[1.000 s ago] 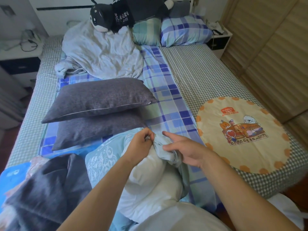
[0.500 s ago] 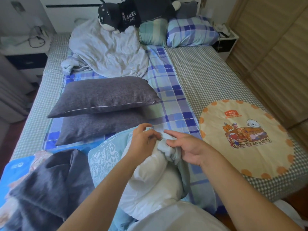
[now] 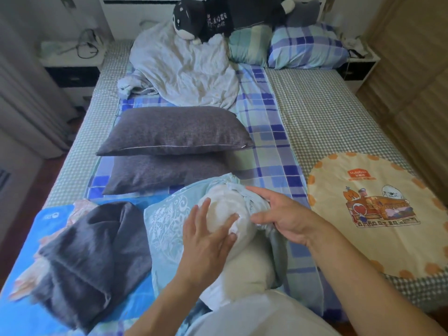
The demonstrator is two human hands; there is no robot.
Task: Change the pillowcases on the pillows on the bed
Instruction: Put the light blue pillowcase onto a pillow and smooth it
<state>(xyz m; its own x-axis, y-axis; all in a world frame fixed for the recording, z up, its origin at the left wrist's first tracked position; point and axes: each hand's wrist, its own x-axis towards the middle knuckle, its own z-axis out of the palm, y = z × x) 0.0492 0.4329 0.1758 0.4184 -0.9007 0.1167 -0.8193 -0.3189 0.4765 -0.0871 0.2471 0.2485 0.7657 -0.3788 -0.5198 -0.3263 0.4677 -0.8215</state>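
From the head camera, our left hand (image 3: 206, 235) presses flat-fingered on the bare white pillow (image 3: 232, 241), steadying it, while our right hand (image 3: 278, 214) pinches the light-blue pillowcase (image 3: 169, 219) mouth, likely working it along, near the bed (image 3: 327, 112)'s foot edge.

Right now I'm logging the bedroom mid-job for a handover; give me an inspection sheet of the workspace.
Surface: bed, checked sheet, plaid blanket down the middle.
Job's things: white pillow partly inside light blue pillowcase; two grey pillows stacked beyond.
Clutter: crumpled grey cloth, rumpled quilt, plush toy, round cartoon mat.
Hands: left hand flat on pillow; right hand grips pillowcase edge.
Cables: cord on nightstand.
Surroundings: wooden wardrobe.
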